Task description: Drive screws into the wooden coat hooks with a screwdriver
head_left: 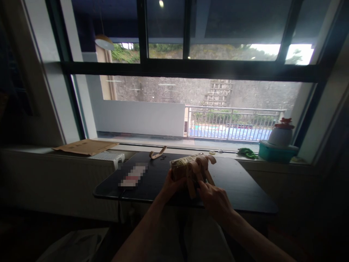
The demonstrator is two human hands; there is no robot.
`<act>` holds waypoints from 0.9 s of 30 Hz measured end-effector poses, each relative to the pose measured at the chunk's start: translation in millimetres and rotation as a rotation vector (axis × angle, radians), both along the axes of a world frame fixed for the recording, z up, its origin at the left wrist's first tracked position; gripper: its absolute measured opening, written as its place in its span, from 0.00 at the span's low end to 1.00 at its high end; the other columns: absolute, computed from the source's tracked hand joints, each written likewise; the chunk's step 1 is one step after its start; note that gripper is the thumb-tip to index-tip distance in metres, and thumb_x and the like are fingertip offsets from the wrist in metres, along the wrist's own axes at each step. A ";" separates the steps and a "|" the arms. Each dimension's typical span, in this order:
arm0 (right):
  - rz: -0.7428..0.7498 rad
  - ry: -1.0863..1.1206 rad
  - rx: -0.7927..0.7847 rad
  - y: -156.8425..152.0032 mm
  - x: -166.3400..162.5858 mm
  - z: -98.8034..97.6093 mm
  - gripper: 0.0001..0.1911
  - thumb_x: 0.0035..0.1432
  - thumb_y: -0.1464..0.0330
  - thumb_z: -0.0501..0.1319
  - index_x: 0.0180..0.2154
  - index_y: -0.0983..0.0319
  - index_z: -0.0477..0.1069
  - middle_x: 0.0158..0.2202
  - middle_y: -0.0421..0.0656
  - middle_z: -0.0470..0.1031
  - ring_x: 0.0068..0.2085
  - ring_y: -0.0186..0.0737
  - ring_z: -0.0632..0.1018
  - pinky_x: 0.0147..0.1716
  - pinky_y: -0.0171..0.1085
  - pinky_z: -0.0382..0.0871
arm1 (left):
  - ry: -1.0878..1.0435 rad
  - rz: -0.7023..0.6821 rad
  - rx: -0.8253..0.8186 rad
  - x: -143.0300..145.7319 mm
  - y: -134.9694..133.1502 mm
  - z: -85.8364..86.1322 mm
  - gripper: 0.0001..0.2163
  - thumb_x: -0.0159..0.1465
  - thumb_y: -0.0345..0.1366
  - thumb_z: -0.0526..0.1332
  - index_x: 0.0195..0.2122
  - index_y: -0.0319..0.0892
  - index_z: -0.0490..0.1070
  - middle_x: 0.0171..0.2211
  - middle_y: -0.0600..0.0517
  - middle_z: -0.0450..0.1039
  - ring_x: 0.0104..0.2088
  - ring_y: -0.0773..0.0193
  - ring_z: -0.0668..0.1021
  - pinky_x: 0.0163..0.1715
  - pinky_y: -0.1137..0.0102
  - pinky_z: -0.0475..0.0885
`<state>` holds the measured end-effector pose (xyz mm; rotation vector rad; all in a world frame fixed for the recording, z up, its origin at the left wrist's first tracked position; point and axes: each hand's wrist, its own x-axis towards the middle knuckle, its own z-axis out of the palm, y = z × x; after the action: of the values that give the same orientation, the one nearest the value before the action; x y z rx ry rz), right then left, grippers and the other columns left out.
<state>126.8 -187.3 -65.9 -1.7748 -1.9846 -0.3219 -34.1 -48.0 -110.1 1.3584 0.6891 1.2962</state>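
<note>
My left hand [172, 186] grips the near left side of a brown block-like package [181, 167], which has a clear, shiny wrap on top. Against the package's right side stand curved wooden strips [193, 168] with hooked ends, side by side. My right hand [214, 194] is closed at the lower part of these strips, fingertips pressed in between them. Whatever its fingers pinch is hidden in shadow. Beyond the package lies one more curved wooden strip [158, 153], with a few small dark bits [163, 158] beside it.
The black table [240, 185] stands against a windowsill. On its left lies a blurred-out flat device [133, 176] with a cable. A brown envelope [85, 146], a green cloth-like thing [247, 153] and a teal box [278, 151] bearing a white jar [280, 136] rest along the sill.
</note>
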 end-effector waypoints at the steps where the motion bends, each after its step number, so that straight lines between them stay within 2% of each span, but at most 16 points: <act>1: -0.024 0.043 -0.007 0.9 -1.3 -2.9 0.16 0.66 0.69 0.47 0.47 0.63 0.70 0.34 0.46 0.78 0.33 0.39 0.78 0.28 0.33 0.63 | 0.002 0.004 0.004 -0.1 0.1 0.0 0.31 0.43 0.36 0.74 0.47 0.41 0.66 0.42 0.47 0.77 0.44 0.53 0.78 0.44 0.63 0.72; 6: -0.066 0.206 -0.071 5.3 -0.4 -9.8 0.24 0.69 0.66 0.39 0.42 0.62 0.72 0.33 0.42 0.79 0.33 0.35 0.79 0.29 0.30 0.65 | 0.008 0.014 0.019 -1.1 1.3 -0.9 0.30 0.42 0.38 0.75 0.46 0.41 0.66 0.40 0.48 0.77 0.43 0.53 0.78 0.44 0.62 0.72; 9: -0.047 0.199 -0.104 3.8 1.0 -4.2 0.18 0.67 0.65 0.45 0.41 0.61 0.73 0.31 0.41 0.79 0.31 0.37 0.79 0.28 0.31 0.65 | 0.013 0.023 0.019 -0.6 1.5 -1.6 0.30 0.43 0.38 0.74 0.46 0.41 0.65 0.41 0.48 0.77 0.43 0.53 0.78 0.44 0.62 0.73; 11: -0.037 0.157 -0.105 1.5 0.9 3.0 0.13 0.64 0.66 0.51 0.44 0.61 0.72 0.33 0.42 0.79 0.33 0.40 0.79 0.29 0.33 0.64 | 0.018 0.030 0.015 0.0 1.5 -1.8 0.30 0.42 0.38 0.74 0.46 0.41 0.65 0.41 0.48 0.77 0.44 0.53 0.78 0.44 0.62 0.73; 14: -0.025 0.085 -0.086 0.0 0.3 13.4 0.16 0.62 0.71 0.52 0.50 0.62 0.68 0.38 0.47 0.77 0.37 0.43 0.78 0.30 0.35 0.63 | 0.025 0.038 0.015 0.2 2.4 -1.5 0.32 0.42 0.37 0.75 0.48 0.41 0.66 0.42 0.48 0.77 0.45 0.53 0.78 0.45 0.63 0.73; 20: -0.014 0.069 -0.095 4.8 0.8 11.6 0.11 0.62 0.71 0.53 0.42 0.63 0.72 0.35 0.49 0.77 0.35 0.44 0.77 0.31 0.37 0.63 | 0.065 0.035 0.003 -0.9 4.4 -0.7 0.28 0.41 0.38 0.75 0.44 0.38 0.71 0.40 0.46 0.78 0.43 0.50 0.78 0.44 0.62 0.73; 24: -0.028 0.200 -0.102 9.2 4.0 3.7 0.17 0.65 0.65 0.48 0.42 0.63 0.73 0.34 0.45 0.79 0.34 0.39 0.78 0.30 0.33 0.65 | 0.063 0.020 0.019 -1.2 5.0 -1.8 0.30 0.41 0.38 0.75 0.46 0.39 0.70 0.41 0.47 0.78 0.44 0.51 0.78 0.44 0.62 0.73; 27: -0.019 0.277 -0.135 14.0 8.1 1.0 0.23 0.67 0.63 0.44 0.38 0.64 0.76 0.29 0.42 0.79 0.30 0.36 0.78 0.26 0.30 0.66 | 0.062 0.029 0.024 -1.1 4.7 -1.5 0.30 0.41 0.37 0.75 0.46 0.39 0.70 0.40 0.47 0.78 0.44 0.50 0.78 0.45 0.60 0.73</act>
<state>134.9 -173.3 -64.9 -1.8095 -1.8294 0.0534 -35.3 -43.3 -111.5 1.4177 0.7403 1.2931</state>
